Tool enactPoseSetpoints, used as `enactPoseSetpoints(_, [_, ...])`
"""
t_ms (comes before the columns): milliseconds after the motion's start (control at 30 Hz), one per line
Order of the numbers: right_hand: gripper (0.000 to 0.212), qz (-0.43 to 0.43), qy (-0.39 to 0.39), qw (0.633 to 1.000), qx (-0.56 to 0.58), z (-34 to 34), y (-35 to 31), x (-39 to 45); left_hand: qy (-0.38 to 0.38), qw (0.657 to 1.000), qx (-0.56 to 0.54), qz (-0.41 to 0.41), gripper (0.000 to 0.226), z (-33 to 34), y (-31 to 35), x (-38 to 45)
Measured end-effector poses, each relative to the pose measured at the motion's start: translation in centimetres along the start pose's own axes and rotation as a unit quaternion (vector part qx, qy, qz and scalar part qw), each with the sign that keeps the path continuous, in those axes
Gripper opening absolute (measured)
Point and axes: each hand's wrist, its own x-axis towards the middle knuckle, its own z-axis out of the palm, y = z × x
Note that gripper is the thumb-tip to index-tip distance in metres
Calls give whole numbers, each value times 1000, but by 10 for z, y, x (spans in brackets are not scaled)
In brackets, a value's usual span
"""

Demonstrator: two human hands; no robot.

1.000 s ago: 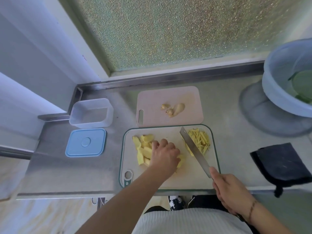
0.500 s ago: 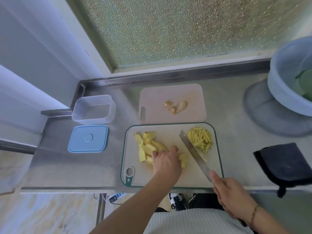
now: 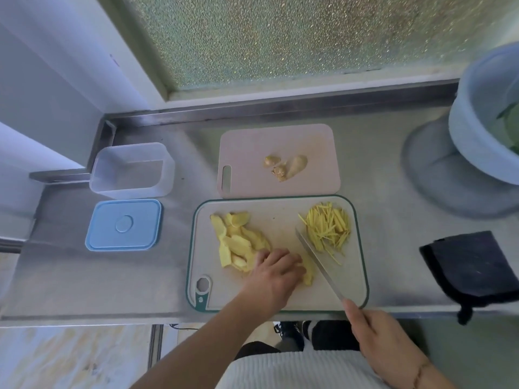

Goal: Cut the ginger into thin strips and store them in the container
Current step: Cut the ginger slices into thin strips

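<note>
Left hand (image 3: pixel 276 272), fingers curled, now presses a few ginger slices (image 3: pixel 307 272) at the near middle of the green-rimmed cutting board (image 3: pixel 362 276), having drawn them from the slice pile (image 3: pixel 238 242) a moment ago. Right hand (image 3: pixel 376 336) grips the knife (image 3: pixel 318 265) handle, blade angled beside those slices; the next cut appears imminent. Cut strips (image 3: pixel 328 228) lie at the board's far right corner. Container (image 3: pixel 130 169), unfilled, stands at the counter's far left. No legible writing or brand observed.
</note>
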Motion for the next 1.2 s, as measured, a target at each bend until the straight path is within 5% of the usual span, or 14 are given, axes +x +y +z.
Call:
enactPoseSetpoints(200, [58,-27,-20,998,-47,4,-29,29,59,997,10,-49,4,7,-7,7])
enactPoseSetpoints(500, [79,-55,20,994,-95,-5,-17,36,31,999,-22,-34,45,11,-3,6])
enactPoseSetpoints(700, [65,-146,71,974,-160,2,-7,27,23,998,-39,-48,19,10,-3,6])
enactPoseSetpoints(867, [100,17,-22,992,-124,-6,-21,24,25,997,-47,-56,14,9,-3,8])
enactPoseSetpoints(1200, [73,-63,-14,987,-147,6,-41,57,36,996,-50,-71,9,6,-4,12])
